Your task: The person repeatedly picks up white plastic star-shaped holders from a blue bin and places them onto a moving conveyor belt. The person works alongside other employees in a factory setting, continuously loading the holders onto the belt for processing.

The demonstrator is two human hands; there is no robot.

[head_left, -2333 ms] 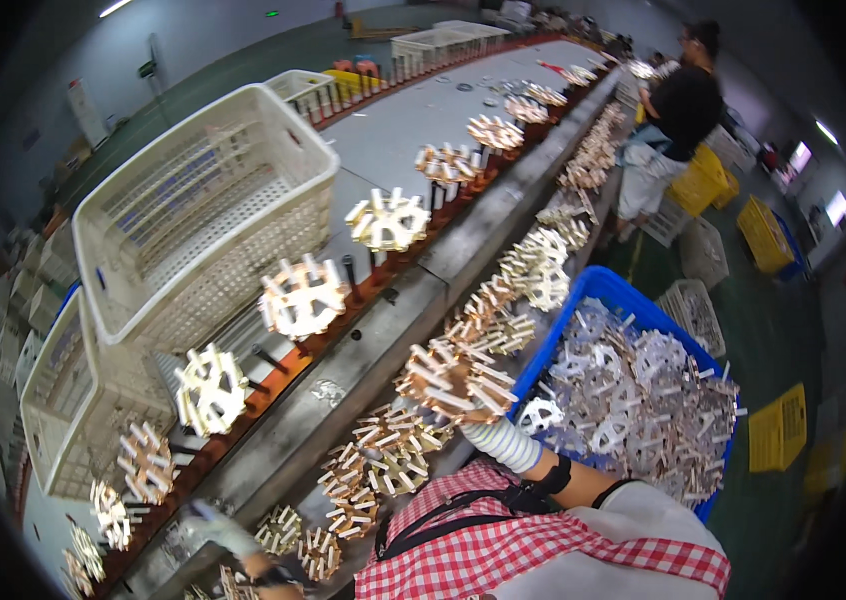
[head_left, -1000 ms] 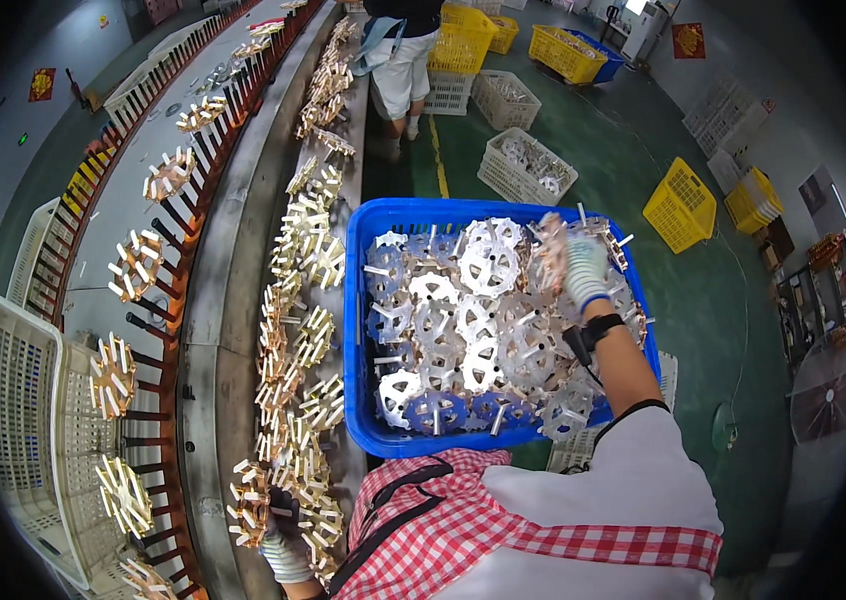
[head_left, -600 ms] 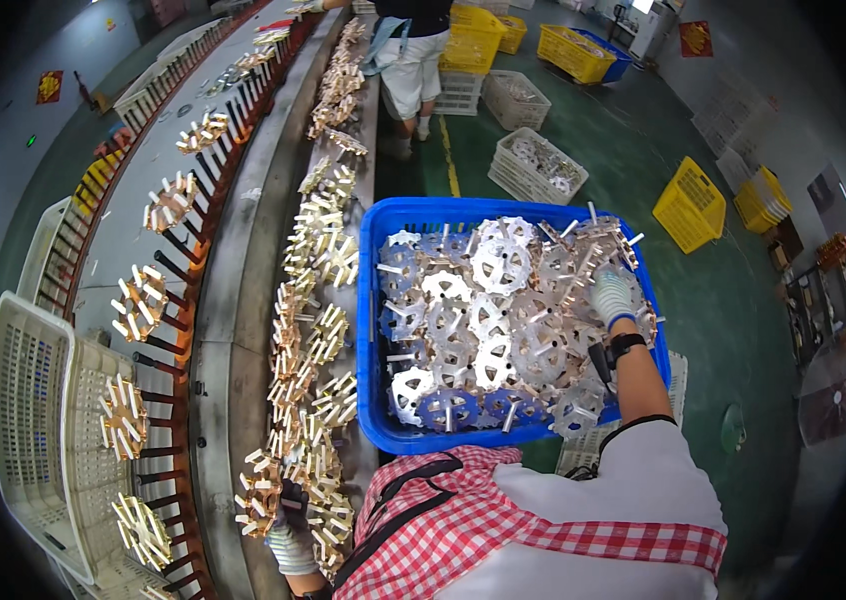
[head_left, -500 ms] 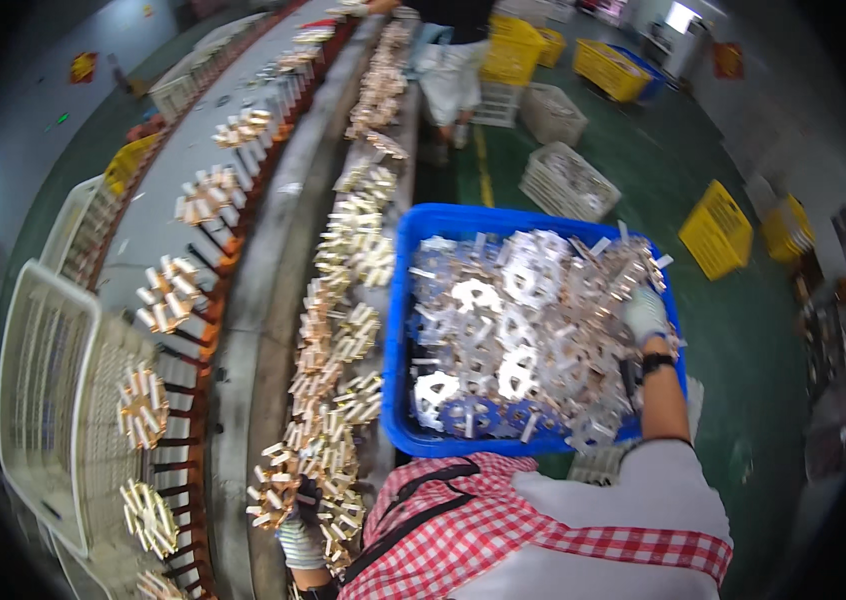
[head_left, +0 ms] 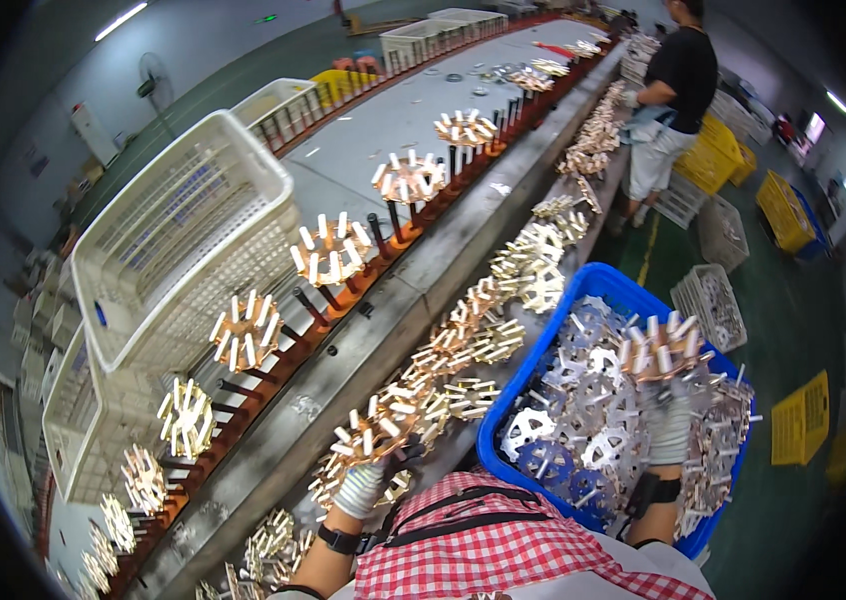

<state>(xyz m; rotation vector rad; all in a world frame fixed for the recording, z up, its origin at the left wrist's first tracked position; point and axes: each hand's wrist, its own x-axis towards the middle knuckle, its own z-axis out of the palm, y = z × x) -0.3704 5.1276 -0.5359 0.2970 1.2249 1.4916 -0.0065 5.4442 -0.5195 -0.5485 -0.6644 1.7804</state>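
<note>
My right hand [head_left: 671, 430], in a striped white glove, is closed on a copper-coloured disc with white pegs [head_left: 658, 352], raised over a blue tub [head_left: 491, 438]. Flat silver cut-out plates and more pegged discs fill the tub. My left hand [head_left: 361, 490], also gloved, grips another copper-coloured pegged disc [head_left: 371, 432] at the near end of a long heap of such discs [head_left: 453, 345], copper and pale gold, on the metal bench. Its fingers are partly hidden under the disc.
Left of the bench runs a curved line of black posts on an orange base [head_left: 405, 238], several topped with pegged discs [head_left: 331, 250]. White crates [head_left: 183, 230] stand beyond it. A co-worker [head_left: 678, 85] stands at the far bench; yellow crates [head_left: 801, 418] lie to the right.
The view has swung left. My right hand has come up from the tub's far right side with a pegged disc. My left hand stays by the heap, its disc now clearly in view.
</note>
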